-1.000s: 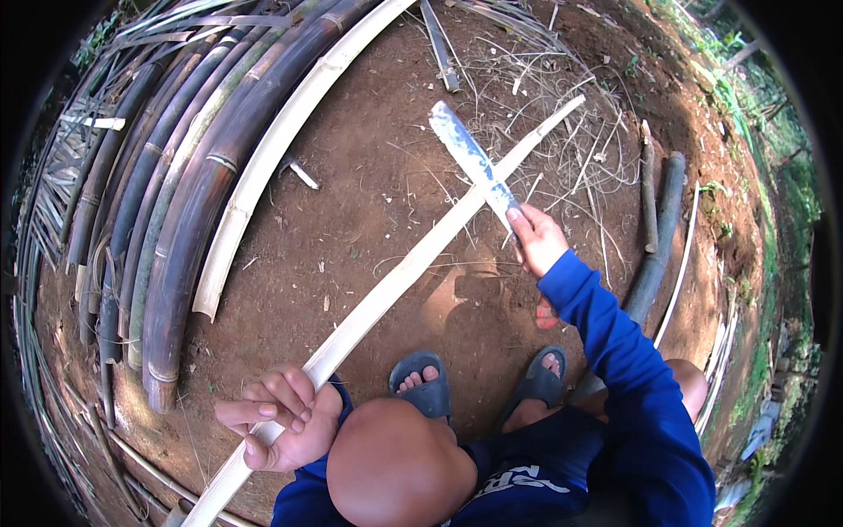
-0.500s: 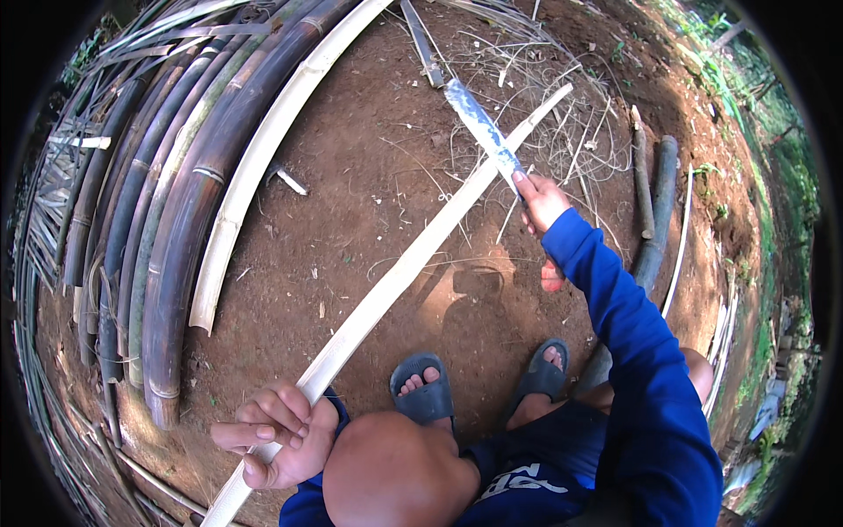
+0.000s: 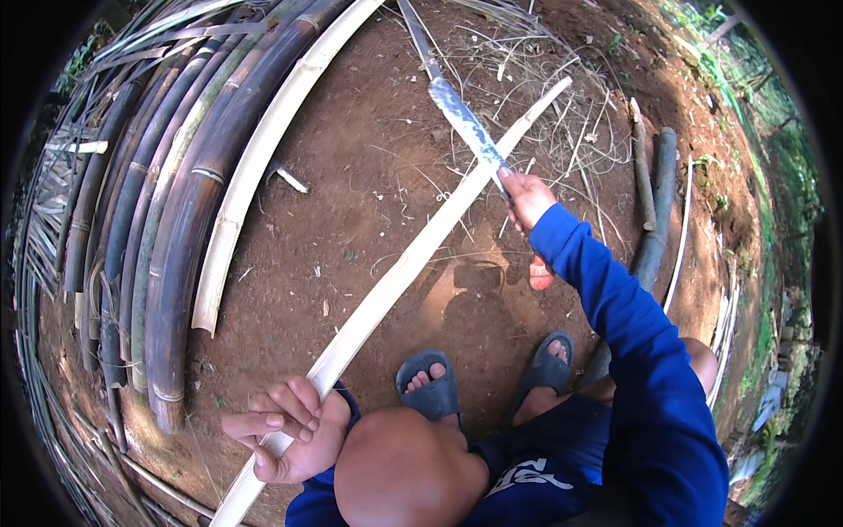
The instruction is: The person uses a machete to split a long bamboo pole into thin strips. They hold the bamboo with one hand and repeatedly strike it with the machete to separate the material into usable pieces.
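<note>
A long pale split-bamboo strip [image 3: 399, 274] slants from the lower left up to the right. My left hand [image 3: 303, 429] is closed around its near end, thumb below and fingers curled over it. My right hand [image 3: 529, 198] grips the handle of a machete [image 3: 463, 120], its fingers wrapped tight. The long, scuffed metal blade points up and left and crosses the strip near its far end. From this angle the blade appears to lie against the strip's upper face, but the exact contact cannot be made out.
Dark bamboo poles [image 3: 189, 237] lie in a row at the left, a split pale length [image 3: 230, 215] beside them. Thin shavings [image 3: 575, 132] litter the ground ahead. Two short poles [image 3: 657, 220] lie at the right. My sandalled feet [image 3: 430, 386] and bare knee [image 3: 408, 474] are below.
My right hand and the machete have shifted slightly left, so the blade crosses the strip a little nearer to me. My left hand keeps its hold on the strip.
</note>
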